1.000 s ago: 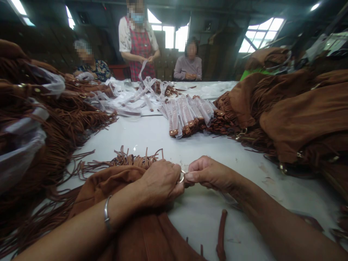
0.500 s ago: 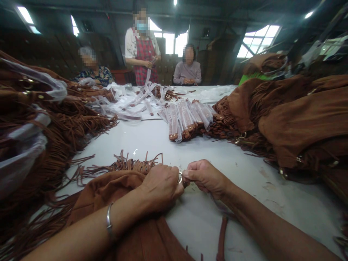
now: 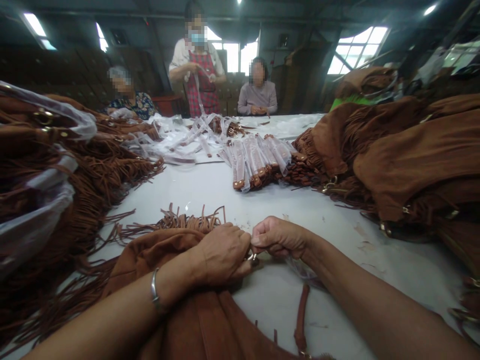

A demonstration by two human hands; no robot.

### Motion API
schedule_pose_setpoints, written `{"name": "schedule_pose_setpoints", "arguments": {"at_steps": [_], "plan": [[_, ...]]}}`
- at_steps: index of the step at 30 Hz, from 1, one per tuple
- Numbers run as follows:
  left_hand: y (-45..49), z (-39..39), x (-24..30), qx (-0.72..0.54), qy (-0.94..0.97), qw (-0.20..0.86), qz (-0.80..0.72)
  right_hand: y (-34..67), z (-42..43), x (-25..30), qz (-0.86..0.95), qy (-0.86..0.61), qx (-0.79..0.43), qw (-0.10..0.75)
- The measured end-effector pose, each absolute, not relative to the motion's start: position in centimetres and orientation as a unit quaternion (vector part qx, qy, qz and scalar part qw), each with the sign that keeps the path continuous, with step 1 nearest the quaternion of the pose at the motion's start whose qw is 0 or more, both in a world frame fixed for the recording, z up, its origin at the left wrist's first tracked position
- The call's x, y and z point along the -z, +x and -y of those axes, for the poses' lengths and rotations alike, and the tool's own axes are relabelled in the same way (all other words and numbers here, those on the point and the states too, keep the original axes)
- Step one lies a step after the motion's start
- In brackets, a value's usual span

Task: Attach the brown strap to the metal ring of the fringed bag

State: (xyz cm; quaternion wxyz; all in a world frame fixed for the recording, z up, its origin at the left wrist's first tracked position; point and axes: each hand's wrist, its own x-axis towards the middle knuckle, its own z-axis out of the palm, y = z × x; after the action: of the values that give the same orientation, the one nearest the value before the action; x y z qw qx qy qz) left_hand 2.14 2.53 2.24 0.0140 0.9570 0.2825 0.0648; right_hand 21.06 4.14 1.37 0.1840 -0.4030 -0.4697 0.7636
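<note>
Left hand [image 3: 221, 252], right hand [image 3: 279, 237] pinch metal ring [image 3: 252, 257] together, at edge of fringed suede bag [image 3: 176, 300] on counter [image 3: 225, 187].

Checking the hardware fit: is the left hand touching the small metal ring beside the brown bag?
Touching. The head view shows the metal ring pinched at the fingertips of the left hand, with no gap between them.

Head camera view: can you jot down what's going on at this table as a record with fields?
Left hand: closed on a small metal fitting, resting on a brown fringed bag
Right hand: pinching the same fitting
Near hands: loose brown strap on the white table
Mid-table: plastic-wrapped straps
Sides: piles of brown fringed bags
Far end: three people, one standing
</note>
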Motion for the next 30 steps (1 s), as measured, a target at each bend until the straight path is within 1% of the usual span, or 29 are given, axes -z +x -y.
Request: {"name": "schedule_pose_setpoints", "arguments": {"at_steps": [3, 6, 9, 11, 16, 19, 25, 30], "plan": [[2.2, -2.6, -2.2, -0.06, 0.94, 0.013, -0.337, 21.6, -4.1, -1.8, 0.479, -0.398, -0.761, 0.183], [2.3, -2.9, -1.9, -0.04, 0.927, 0.013, -0.373, 21.7, -3.7, -2.5, 0.505, -0.41, -0.733, 0.201], [2.3, -3.2, -1.8, -0.046, 0.943, 0.014, -0.328, 21.5, -3.6, -2.7, 0.512, -0.435, -0.713, 0.203], [2.1, -3.3, -1.8, -0.05, 0.956, 0.018, -0.29, 21.2, -3.7, -2.6, 0.505, -0.436, -0.72, 0.192], [1.8, -3.2, -2.0, -0.032, 0.968, 0.046, -0.243, 21.1, -4.5, -1.5, 0.495, -0.377, -0.768, 0.152], [1.7, -3.0, -2.4, -0.04, 0.969, 0.067, -0.236, 21.3, -4.6, -1.3, 0.485, -0.355, -0.785, 0.147], [1.7, -2.6, -3.0, -0.063, 0.955, 0.066, -0.283, 21.9, -4.3, -1.8, 0.493, -0.378, -0.76, 0.191], [2.0, -3.1, -2.9, -0.048, 0.948, 0.083, -0.303, 22.3, -4.2, -2.3, 0.511, -0.415, -0.723, 0.211]]}}
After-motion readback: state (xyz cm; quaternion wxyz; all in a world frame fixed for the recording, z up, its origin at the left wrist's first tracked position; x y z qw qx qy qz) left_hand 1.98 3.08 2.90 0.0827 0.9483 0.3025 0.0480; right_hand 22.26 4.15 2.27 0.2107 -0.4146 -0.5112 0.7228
